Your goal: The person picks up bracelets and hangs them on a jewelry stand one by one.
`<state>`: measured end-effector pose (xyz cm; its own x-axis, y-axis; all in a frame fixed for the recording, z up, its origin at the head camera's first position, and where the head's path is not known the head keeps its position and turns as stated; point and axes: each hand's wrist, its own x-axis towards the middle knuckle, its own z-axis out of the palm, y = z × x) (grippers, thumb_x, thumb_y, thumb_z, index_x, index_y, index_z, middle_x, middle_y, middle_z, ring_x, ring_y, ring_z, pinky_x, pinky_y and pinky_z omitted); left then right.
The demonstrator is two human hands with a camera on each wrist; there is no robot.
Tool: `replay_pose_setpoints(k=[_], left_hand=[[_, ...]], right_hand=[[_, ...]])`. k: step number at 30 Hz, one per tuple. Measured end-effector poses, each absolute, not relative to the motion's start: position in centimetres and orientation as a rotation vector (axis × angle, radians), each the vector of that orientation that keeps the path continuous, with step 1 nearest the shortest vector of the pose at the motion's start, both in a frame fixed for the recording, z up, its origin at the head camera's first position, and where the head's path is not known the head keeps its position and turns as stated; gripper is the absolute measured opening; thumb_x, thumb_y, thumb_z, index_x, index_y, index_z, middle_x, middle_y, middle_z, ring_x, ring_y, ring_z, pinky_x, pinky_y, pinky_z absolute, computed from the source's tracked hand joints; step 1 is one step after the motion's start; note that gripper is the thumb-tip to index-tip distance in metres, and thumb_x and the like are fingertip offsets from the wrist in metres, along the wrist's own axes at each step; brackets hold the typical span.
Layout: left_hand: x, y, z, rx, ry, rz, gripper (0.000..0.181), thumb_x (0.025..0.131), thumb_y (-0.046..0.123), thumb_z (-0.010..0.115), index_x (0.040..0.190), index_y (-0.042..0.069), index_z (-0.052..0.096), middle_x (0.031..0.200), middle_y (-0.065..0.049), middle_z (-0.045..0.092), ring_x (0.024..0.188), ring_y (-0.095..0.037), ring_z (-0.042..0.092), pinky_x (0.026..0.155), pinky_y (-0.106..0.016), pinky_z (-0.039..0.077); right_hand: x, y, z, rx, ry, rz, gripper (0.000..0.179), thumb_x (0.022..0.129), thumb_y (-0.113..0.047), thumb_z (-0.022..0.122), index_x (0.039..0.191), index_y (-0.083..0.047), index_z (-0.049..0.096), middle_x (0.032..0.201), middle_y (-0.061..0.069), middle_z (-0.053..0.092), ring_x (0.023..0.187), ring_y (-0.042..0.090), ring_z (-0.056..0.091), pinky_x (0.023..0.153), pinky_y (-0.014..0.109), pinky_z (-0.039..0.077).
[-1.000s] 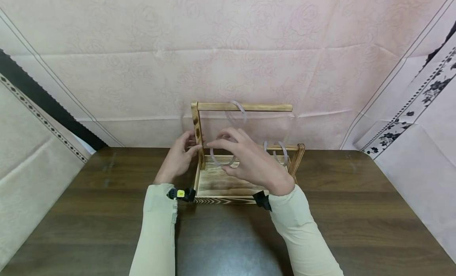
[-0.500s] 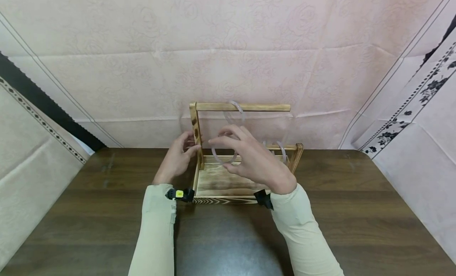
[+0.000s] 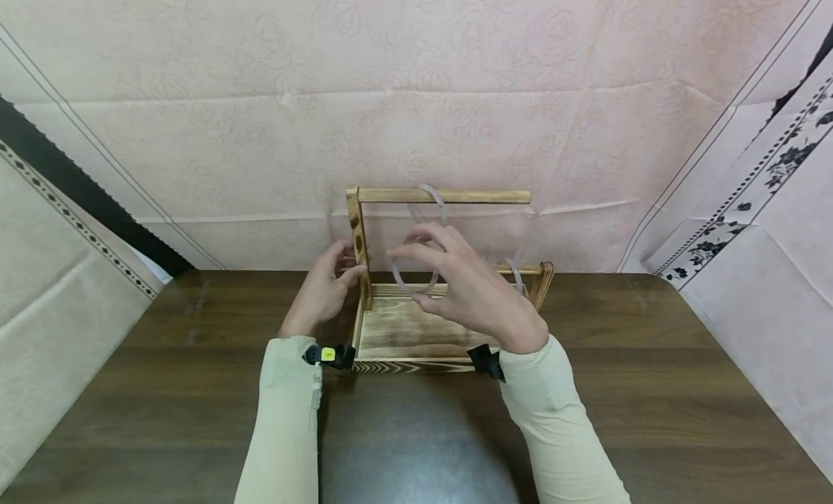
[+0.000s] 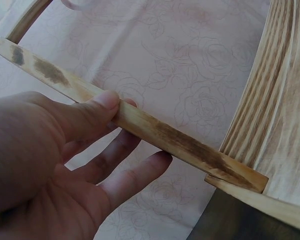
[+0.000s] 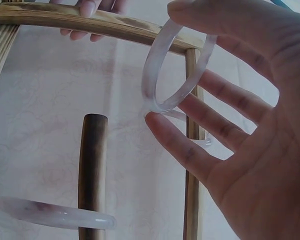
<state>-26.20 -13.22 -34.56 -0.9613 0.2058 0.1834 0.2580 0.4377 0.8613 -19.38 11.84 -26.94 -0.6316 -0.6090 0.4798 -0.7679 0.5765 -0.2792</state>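
Observation:
A wooden rack (image 3: 416, 329) with two horizontal rods stands on the table. My left hand (image 3: 320, 293) grips its left upright post (image 4: 165, 137), thumb on one side and fingers around the other. My right hand (image 3: 471, 294) pinches a pale translucent bangle (image 5: 151, 75) between thumb and fingertip, clear of the rods. Another bangle (image 3: 444, 213) hangs on the upper rod (image 3: 488, 197). On the lower rod (image 3: 532, 270) hangs a bangle (image 3: 515, 274). In the right wrist view, that rod's free end (image 5: 94, 135) points toward the held bangle. My right hand covers much of the lower rod in the head view.
The brown wooden table (image 3: 195, 403) extends around the rack. A pale rose-patterned cloth (image 3: 293, 142) hangs close behind it, with more cloth (image 3: 65, 287) at both sides. Cameras (image 3: 328, 355) are strapped to both wrists.
My right hand has shifted slightly rightward with the pinched bangle. It now hides one of the bangles seen earlier on the lower rod. My left hand keeps its hold on the post.

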Motion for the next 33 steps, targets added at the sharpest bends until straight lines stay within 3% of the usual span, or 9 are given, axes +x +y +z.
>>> replay_pose_setpoints(k=[7,33], left_hand=[[-26.2,-13.2,-34.5,-0.423,-2.619,-1.578,0.037,0.105,0.009,0.055,0.142,0.005,0.049,0.133,-0.018,0.062,0.126,-0.034,0.059,0.104,-0.048,0.055],[-26.1,-13.2,-34.6,-0.437,-2.627,-1.558,0.037,0.105,0.009,0.054,0.142,0.004,0.049,0.134,-0.018,0.063,0.125,-0.033,0.060,0.103,-0.049,0.055]], right_hand=[[-19.3,12.1,-26.7,1.108,-2.464,0.707,0.060,0.083,-0.005,0.081,0.138,-0.021,0.063,0.144,0.003,0.051,0.137,0.022,0.044,0.101,0.035,0.053],[-19.3,13.5,-26.2,1.067,-2.416,0.705,0.059,0.083,-0.008,0.083,0.137,-0.021,0.062,0.149,0.004,0.047,0.143,0.022,0.042,0.110,0.038,0.050]])
